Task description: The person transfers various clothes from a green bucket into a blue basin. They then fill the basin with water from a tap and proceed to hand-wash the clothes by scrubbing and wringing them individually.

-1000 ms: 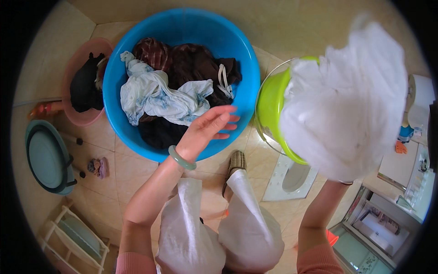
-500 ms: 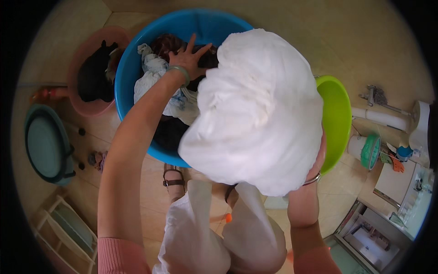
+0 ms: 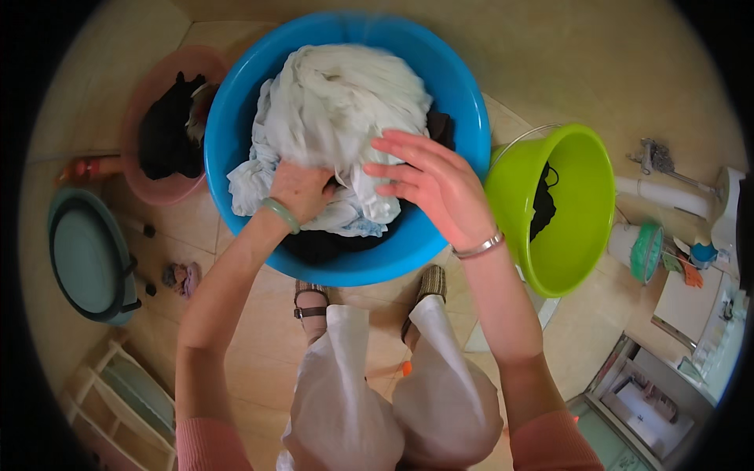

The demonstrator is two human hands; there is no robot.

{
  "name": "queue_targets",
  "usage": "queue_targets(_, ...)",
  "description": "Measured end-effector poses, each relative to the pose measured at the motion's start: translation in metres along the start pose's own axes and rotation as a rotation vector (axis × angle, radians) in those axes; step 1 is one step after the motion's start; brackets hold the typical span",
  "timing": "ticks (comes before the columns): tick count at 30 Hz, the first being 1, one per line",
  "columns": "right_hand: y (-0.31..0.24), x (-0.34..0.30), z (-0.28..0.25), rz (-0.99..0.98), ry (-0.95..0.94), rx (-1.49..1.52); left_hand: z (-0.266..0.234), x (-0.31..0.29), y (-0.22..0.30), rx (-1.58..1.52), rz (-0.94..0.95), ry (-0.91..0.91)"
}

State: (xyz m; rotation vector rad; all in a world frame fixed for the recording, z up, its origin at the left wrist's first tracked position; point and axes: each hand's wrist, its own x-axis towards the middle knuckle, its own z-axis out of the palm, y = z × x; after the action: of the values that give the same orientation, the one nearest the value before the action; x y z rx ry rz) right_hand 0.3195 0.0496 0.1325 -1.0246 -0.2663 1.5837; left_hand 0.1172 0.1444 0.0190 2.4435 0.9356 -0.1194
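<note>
A large bunched white cloth (image 3: 345, 98) lies on top of the laundry in a blue tub (image 3: 463, 86). At the cloth's near edge, my left hand (image 3: 300, 192) is curled, with its fingers partly hidden in the folds, closed on the white fabric. My right hand (image 3: 436, 184) is open, fingers stretched out, just right of the cloth and over the tub's right side. Under the white cloth lies a pale cloth with blue patches (image 3: 250, 184). Dark fabric (image 3: 330, 247) shows at the tub's near side.
Right of the tub stands a lime-green bucket (image 3: 577, 220) with a black garment (image 3: 542, 204) inside. A pink basin (image 3: 137, 157) holding dark clothes is at the left. Nearer are a folded grey-green basin (image 3: 86, 251) and a white rack (image 3: 98, 385). My feet stand before the tub.
The white cloth has gone from my raised right hand down into the blue tub. My left hand has moved nearer, onto the cloth; my right hand has come free and moved left.
</note>
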Motion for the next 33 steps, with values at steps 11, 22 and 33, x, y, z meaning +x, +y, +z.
queue_targets(11, -0.089, -0.095, -0.225, -0.067, 0.853, -1.167, 0.012, -0.008, 0.000, 0.158, 0.137, 0.223)
queue_targets(22, -0.065, -0.053, -0.257, 0.299, 0.672, -1.491, 0.026, -0.021, 0.021, 0.329, 0.069, 0.328)
queue_targets(33, -0.049, -0.124, -0.235, -0.266, 0.762, -0.924, 0.011, -0.036, 0.042, -0.093, 0.045, 0.538)
